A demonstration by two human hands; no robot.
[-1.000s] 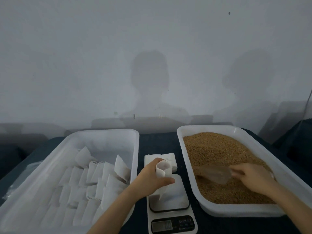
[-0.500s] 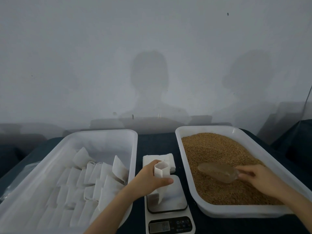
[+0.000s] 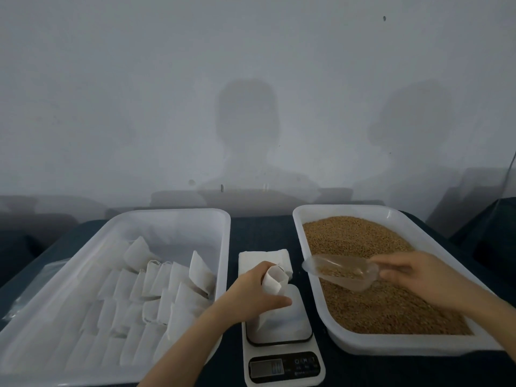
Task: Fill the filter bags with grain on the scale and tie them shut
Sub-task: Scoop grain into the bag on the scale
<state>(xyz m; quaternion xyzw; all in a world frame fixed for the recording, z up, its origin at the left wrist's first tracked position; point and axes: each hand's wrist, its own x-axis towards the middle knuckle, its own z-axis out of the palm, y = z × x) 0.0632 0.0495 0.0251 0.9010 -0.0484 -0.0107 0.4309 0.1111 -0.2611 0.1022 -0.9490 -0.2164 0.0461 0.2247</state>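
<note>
1. We are holding one white filter bag point(image 3: 272, 283) upright over the scale point(image 3: 296, 325). Its mouth is standing open towards the right, and its lower end is reaching down to the weighing platform.
2. Our left hand point(image 3: 248, 291) is gripping the bag, with the fingers curling round its upper part and the thumb lying along the near side.
3. Our right hand point(image 3: 416, 275) is pinching the handle of a clear scoop point(image 3: 340, 272). The scoop is carrying some grain and hanging above the grain tray point(image 3: 391, 343), with its open end pointing left towards the bag but staying apart from it.
4. The brown grain point(image 3: 377, 311) is filling most of that white tray, which is sitting just right of the scale.
5. A folded stack of white bags point(image 3: 259, 258) is lying just behind the scale, between the two trays.
6. The left tray point(image 3: 167, 212) is holding rows of white bags point(image 3: 156, 289), some leaning upright; we cannot tell whether they are filled.
7. Everything is resting on a dark table point(image 3: 259, 227) against a pale wall point(image 3: 251, 79).
</note>
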